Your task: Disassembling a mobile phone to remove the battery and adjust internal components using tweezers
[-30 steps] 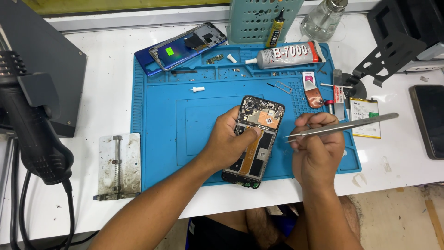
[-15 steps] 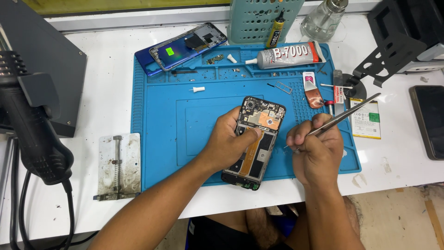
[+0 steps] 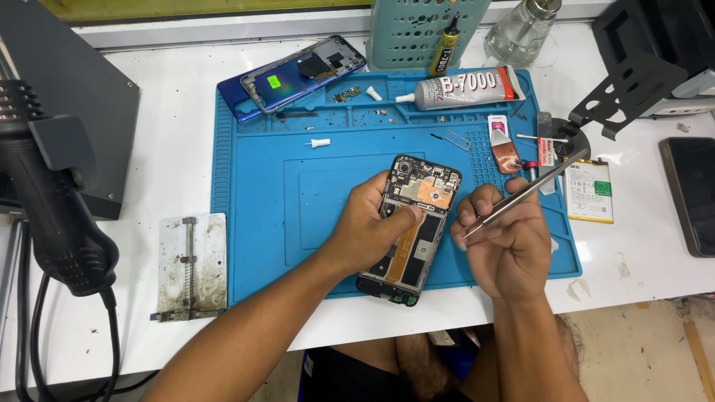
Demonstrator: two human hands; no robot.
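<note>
left hand pinned the opened phone down on the blue mat, thumb on its orange flex, right hand pinched metal tweezers just beside it, glue tube up top

We see our right hand lift off the blue mat and curl into a looser fist, now raised just to the right of the opened phone rather than resting low beside it. The tweezers swing as it goes: a second ago they lie almost level, pointing right toward the small battery; half a second ago they tilt upward; now they slant more steeply, their far end up near the black stand's base and their tips down by our fingers. Our left hand shifts only slightly, its thumb now lying across the orange flex strip on the phone.
</note>
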